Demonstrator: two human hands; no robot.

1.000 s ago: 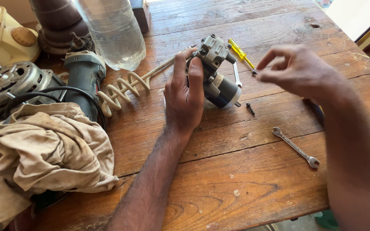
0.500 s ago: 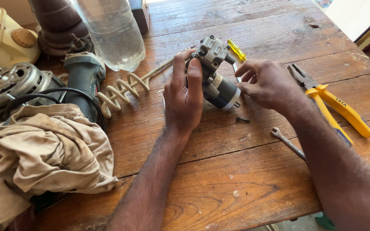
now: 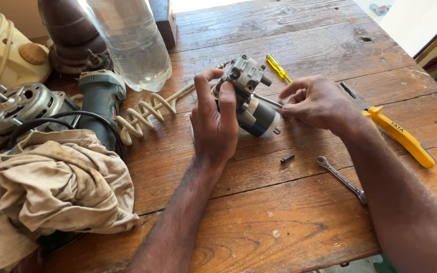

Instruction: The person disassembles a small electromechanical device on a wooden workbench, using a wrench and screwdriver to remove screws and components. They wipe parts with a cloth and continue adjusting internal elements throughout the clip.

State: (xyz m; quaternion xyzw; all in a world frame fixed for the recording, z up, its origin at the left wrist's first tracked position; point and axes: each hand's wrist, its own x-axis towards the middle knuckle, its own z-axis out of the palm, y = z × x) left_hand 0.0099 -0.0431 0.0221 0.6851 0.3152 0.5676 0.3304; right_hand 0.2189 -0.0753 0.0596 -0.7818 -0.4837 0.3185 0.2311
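A small motor (image 3: 251, 103) is gripped by the left hand (image 3: 216, 126) and held tilted just above the wooden surface (image 3: 279, 222). A thin metal rod (image 3: 268, 101) is pinched by the right hand (image 3: 319, 101) against the motor's side. A black screw (image 3: 287, 158) and spanner (image 3: 341, 178) lie nearby.

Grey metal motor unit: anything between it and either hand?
Nothing visible. The left hand wraps the grey metal motor unit directly. The right hand holds a thin metal rod that reaches the unit's side; no other object sits between them.
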